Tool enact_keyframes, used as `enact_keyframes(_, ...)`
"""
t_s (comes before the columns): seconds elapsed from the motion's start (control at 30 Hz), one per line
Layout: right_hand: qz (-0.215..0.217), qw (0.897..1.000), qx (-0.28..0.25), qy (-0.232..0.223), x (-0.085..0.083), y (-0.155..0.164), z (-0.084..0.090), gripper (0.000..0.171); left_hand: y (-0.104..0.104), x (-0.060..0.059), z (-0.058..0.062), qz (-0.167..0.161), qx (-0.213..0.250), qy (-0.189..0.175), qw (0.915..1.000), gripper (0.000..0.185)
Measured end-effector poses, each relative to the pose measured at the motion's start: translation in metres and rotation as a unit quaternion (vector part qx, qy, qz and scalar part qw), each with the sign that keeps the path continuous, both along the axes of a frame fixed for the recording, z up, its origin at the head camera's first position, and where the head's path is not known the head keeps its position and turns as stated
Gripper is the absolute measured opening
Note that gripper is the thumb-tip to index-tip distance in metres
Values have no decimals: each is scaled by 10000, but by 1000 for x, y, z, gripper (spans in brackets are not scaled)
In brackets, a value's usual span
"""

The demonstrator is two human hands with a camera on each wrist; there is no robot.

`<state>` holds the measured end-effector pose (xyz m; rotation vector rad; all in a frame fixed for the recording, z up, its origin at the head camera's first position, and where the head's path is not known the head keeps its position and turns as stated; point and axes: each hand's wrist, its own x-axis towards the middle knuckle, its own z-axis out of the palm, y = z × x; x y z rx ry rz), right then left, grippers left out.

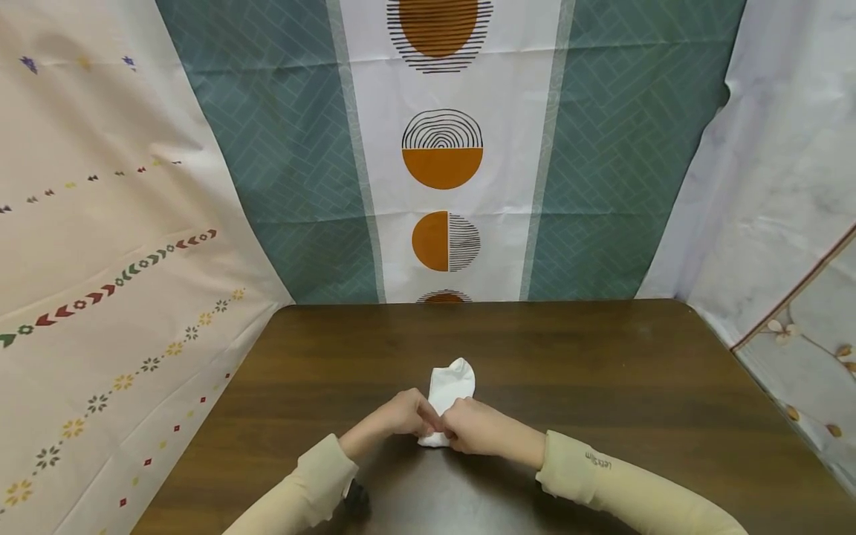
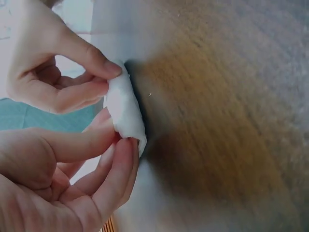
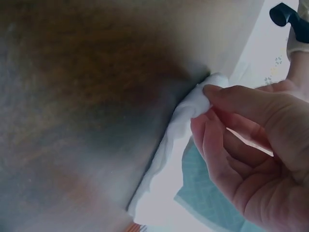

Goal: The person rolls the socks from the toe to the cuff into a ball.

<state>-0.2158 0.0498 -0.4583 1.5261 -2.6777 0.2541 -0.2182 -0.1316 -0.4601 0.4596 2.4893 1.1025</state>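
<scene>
A white cloth piece, which looks like a sock (image 1: 451, 385), lies on the table in front of the person, its rounded far end pointing away. At its near end the fabric is turned into a thick roll, seen up close in the left wrist view as a rolled sock edge (image 2: 126, 104). My left hand (image 1: 409, 412) pinches one end of this roll between thumb and fingers. On the other end, the thumb and forefinger of my right hand (image 1: 478, 427) pinch the fabric. In the right wrist view, the sock (image 3: 166, 164) stretches away from the right fingertips along the tabletop.
The dark brown wooden table (image 1: 575, 371) spreads around both hands. A patterned cloth (image 1: 441, 171) hangs behind its far edge. More cloth stands at the left and right sides. A dark strap piece (image 3: 289, 19) shows on the left wrist.
</scene>
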Motion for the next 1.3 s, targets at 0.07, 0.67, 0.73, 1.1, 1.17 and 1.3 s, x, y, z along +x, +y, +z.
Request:
enact_keyframes(0.07, 19, 10000, -39, -19, -2, 0, -1, 25, 0, 3, 1, -39, -39, 324, 9995, 16)
enact_keyframes(0.67, 64, 9990, -72, -425, -10, 1, 2, 14, 19, 40, 9, -93, -1657, 2376, 9571, 13)
enact_keyframes(0.73, 29, 9988, -69, -475, -10, 2, 2, 13, 21, 41, 7, -83, -1782, 2501, 9516, 18)
enact_keyframes(1.1, -66, 9950, -317, -949, -16, 2, 2, 11, 29, 45, 2, -105, -2421, 3275, 9133, 24)
enact_keyframes(1.17, -160, 9936, -332, -1072, -17, 1, 1, 12, 30, 45, 0, -150, -2534, 3421, 9047, 24)
enact_keyframes(1.3, -298, 9913, -350, -1237, -20, 0, 1, 14, 34, 43, -3, -283, -2999, 3835, 8730, 22)
